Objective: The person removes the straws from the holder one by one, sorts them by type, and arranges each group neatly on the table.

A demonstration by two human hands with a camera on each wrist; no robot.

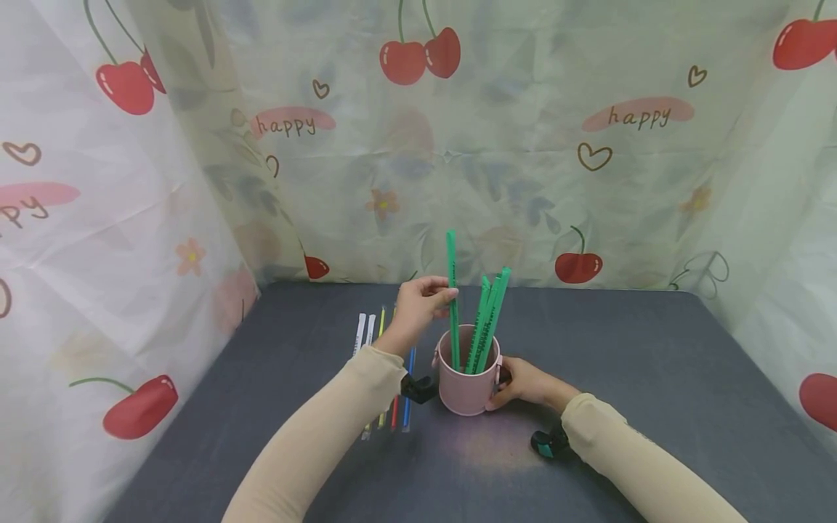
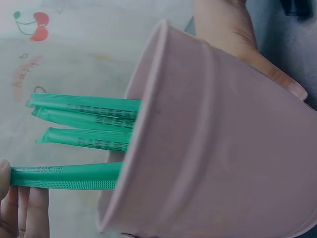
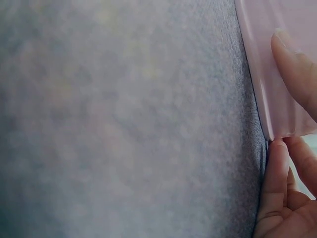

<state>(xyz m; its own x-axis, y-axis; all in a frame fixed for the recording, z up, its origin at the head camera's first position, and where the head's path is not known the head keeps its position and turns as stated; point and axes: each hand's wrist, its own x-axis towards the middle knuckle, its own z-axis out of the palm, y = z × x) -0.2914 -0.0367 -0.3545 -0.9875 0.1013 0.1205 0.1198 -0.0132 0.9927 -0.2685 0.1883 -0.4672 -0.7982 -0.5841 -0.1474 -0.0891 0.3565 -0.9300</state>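
Observation:
A pink cup (image 1: 463,396) stands upright on the dark tabletop. My left hand (image 1: 421,306) pinches a green wrapped straw (image 1: 452,254) between thumb and fingers; its lower end is inside the cup. Several other green straws (image 1: 492,314) lean together in the cup toward the right. The left wrist view shows the pinched straw (image 2: 69,177) apart from the rest, with the fingertips at its outer end. Low on the cup's right side, my right hand (image 1: 528,383) grips it. In the right wrist view the thumb (image 3: 297,69) lies against the pink wall, with fingers by the base.
Left of the cup, partly behind my left arm, lie white straws (image 1: 360,330), a yellow one (image 1: 382,319), a red one (image 1: 395,415) and a blue one (image 1: 407,414). A cherry-printed curtain (image 1: 510,160) encloses the back and sides of the table (image 1: 621,349).

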